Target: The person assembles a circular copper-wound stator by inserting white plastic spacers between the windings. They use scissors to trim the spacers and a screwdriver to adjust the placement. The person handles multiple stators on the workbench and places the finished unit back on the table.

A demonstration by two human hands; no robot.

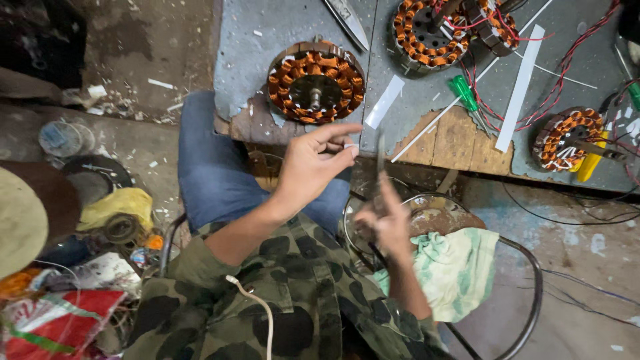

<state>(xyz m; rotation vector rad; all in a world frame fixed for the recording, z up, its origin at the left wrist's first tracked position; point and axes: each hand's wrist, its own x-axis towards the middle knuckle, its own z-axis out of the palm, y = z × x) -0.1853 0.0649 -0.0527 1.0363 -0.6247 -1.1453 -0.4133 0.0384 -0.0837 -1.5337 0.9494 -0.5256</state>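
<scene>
**Open air over the lap, crowded bench beyond**

Free room between left hand [313, 167] and right hand [387, 220], above the jeans-clad knee [213, 167]. Straight ahead, blocked at the bench edge by a copper-wound stator [315, 82]. Passable bare strip right of it, broken only by white paper strips [520, 87] and a green-handled screwdriver [463, 93]. Farther right, hemmed in by red wires [567, 67] and a second stator [565, 139]. Low right, barred by a round stool frame [527, 300] draped with a green cloth [453, 267]. Left floor choked with clutter [100, 220].
</scene>
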